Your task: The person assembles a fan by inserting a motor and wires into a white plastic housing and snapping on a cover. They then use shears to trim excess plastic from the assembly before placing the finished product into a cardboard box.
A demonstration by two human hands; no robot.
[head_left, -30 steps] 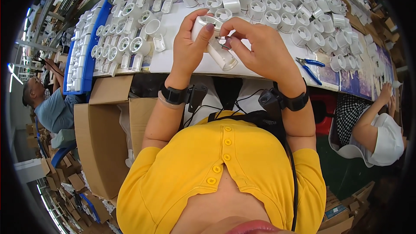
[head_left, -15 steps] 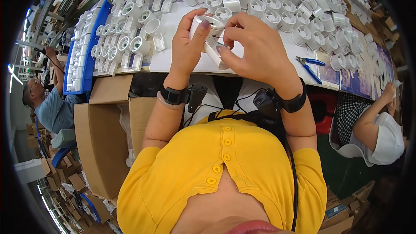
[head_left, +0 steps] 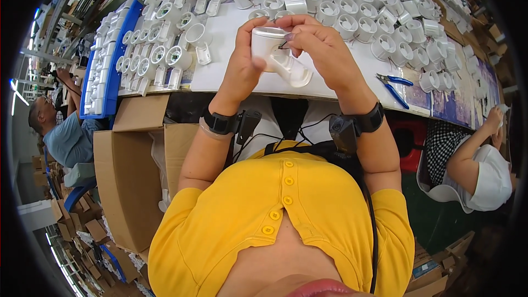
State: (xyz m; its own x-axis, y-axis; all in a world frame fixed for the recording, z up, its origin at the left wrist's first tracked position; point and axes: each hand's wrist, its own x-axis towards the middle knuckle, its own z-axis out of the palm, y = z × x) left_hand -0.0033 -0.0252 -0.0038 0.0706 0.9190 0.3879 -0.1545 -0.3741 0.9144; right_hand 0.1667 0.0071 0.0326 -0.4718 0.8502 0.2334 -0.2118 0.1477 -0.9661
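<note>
Above the near edge of the table is a white plastic fan housing (head_left: 267,44), a round cup with a trough-like handle (head_left: 297,72) slanting down to the right. My left hand (head_left: 245,66) wraps the cup's left side, thumb toward me. On the other side my right hand (head_left: 324,49) pinches a short dark wire (head_left: 282,45) at the cup's wall, its other fingers curled near the rim. The inside of the cup is hidden from here.
Many white fan cups (head_left: 347,23) cover the back and right of the table. Handled housings (head_left: 176,58) stand at left beside a blue tray (head_left: 113,60). Blue-handled cutters (head_left: 395,85) lie at right. A cardboard box (head_left: 129,187) is at lower left; two people sit at either side.
The housing has turned in my hands: its cup now stands more upright and its handle points lower right. My right hand has shifted slightly right and closer to the cup's rim.
</note>
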